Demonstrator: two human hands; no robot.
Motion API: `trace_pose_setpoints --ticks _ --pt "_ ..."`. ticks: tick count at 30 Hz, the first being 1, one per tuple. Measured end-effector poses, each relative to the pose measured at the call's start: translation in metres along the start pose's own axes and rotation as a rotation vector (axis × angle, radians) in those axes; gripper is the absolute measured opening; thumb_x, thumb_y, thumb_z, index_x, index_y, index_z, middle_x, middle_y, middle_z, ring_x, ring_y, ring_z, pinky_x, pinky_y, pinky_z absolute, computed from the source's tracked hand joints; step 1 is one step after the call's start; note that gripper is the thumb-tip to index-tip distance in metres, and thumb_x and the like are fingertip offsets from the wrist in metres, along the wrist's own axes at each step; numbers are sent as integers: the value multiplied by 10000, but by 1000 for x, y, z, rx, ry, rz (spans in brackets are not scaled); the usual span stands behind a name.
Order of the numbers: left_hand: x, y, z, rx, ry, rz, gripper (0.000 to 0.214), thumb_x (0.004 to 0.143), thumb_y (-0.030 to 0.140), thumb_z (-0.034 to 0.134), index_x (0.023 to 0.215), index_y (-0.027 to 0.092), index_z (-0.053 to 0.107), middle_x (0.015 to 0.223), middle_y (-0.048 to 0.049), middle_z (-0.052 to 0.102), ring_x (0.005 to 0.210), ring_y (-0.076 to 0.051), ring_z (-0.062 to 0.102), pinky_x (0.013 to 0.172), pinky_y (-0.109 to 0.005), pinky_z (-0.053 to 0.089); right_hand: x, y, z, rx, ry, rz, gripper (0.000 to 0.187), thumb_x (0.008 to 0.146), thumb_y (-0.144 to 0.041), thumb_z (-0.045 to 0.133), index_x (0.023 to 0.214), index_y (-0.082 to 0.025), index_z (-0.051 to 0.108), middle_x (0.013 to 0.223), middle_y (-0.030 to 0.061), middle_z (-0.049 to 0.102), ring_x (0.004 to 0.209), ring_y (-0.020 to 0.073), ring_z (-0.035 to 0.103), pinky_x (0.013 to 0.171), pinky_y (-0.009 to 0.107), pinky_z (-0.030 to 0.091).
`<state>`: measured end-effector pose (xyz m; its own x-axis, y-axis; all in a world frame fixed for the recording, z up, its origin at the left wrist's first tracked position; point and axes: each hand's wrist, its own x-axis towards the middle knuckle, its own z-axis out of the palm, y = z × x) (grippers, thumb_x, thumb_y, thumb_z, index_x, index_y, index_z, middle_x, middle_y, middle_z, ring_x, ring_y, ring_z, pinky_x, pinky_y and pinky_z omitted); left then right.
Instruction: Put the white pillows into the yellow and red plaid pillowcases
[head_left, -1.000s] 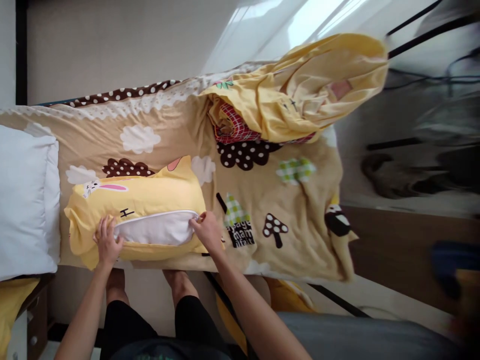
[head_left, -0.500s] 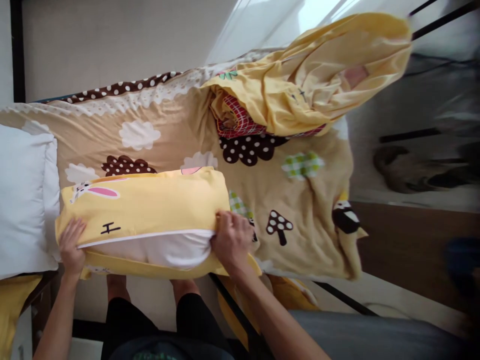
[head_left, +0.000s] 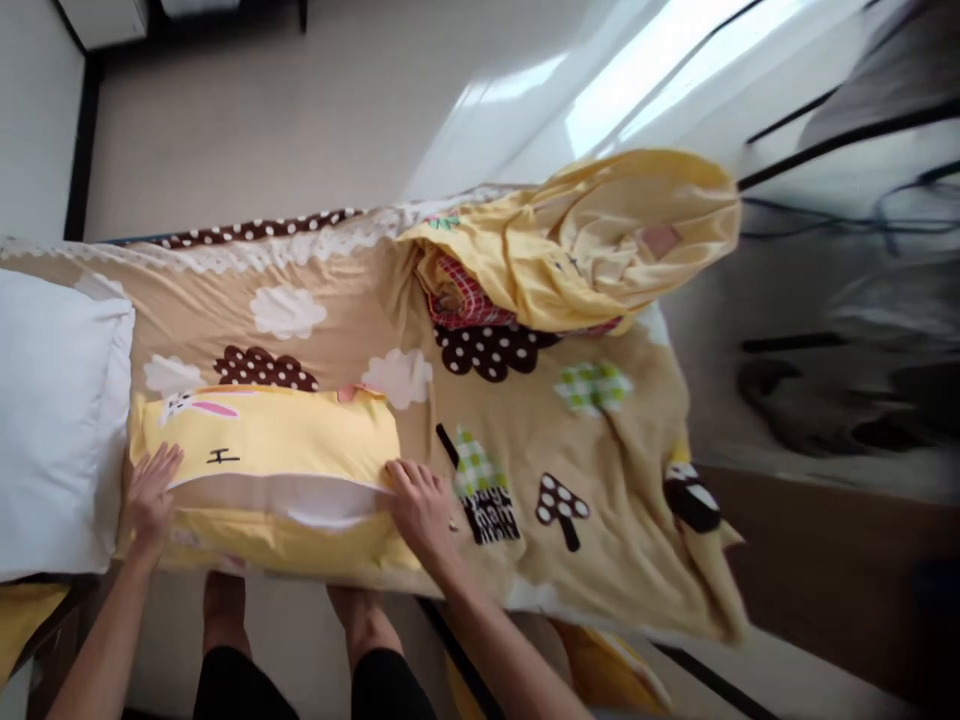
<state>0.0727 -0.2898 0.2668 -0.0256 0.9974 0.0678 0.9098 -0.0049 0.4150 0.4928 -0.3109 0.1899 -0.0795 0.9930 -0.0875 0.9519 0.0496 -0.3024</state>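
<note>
A pillow in a yellow rabbit-print case (head_left: 277,440) lies on the tan patterned bedsheet (head_left: 525,440) near the bed's front edge. Its open side faces me, and the white pillow insert (head_left: 322,505) shows in the gap. My left hand (head_left: 150,490) rests with fingers spread flat on the case's left end. At the case's right end, by the opening's corner, my right hand (head_left: 420,510) presses down with fingers extended. Neither hand holds anything.
A white pillow (head_left: 56,420) lies at the left end of the bed, touching the yellow one. A crumpled yellow quilt cover (head_left: 600,240) is heaped at the far right. My legs (head_left: 360,620) stand against the bed's front edge.
The pillow has been lowered flat onto the sheet. Both hands went from gripping the case's ends to lying flat on them. The view has tilted down slightly.
</note>
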Motion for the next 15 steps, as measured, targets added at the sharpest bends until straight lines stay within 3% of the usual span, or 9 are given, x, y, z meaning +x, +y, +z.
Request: trace_pose_setpoints --ticks 2,3,7,8,12,15 --pt "-3 -7 -2 2 187 -3 528 736 157 411 1155 198 730 1209 -80 728 1284 -251 589 1127 -463 404 -3 -6 2 12 185 31 308 778 -59 479 1010 -189 634 1046 117 659 1001 258 543 893 369 391" --pt "-5 -11 -4 -2 225 -14 514 743 169 425 1157 198 729 1219 -87 723 1286 -255 587 1122 -464 411 -4 -9 2 19 232 32 326 770 -54 474 1018 -194 632 1060 118 654 1015 262 537 910 374 388" --pt "-14 -27 -1 -62 8 -126 541 661 161 410 1069 229 759 1177 -57 742 1240 -269 622 1077 -484 463 0 -15 -1 10 61 -83 289 775 -37 459 892 -232 637 940 76 656 893 239 537 853 355 392" --pt "-15 -32 2 -81 10 -149 552 641 151 402 1053 235 760 1161 -47 749 1234 -268 627 1082 -489 463 2 -16 -1 4 60 -97 281 780 -39 461 874 -237 636 925 72 652 883 239 535 854 360 391" --pt "-12 -55 14 -133 230 -261 533 678 135 413 1085 254 735 1189 -35 738 1238 -258 624 1132 -499 434 4 -23 17 -23 175 -82 312 801 -48 467 974 -238 645 966 86 641 931 257 541 883 385 395" --pt "-8 -57 29 -160 59 -342 516 659 123 432 1045 246 752 1159 -55 749 1211 -284 639 1100 -514 465 9 -25 40 -80 20 -118 234 822 -59 500 904 -236 628 880 73 643 852 251 552 800 356 403"
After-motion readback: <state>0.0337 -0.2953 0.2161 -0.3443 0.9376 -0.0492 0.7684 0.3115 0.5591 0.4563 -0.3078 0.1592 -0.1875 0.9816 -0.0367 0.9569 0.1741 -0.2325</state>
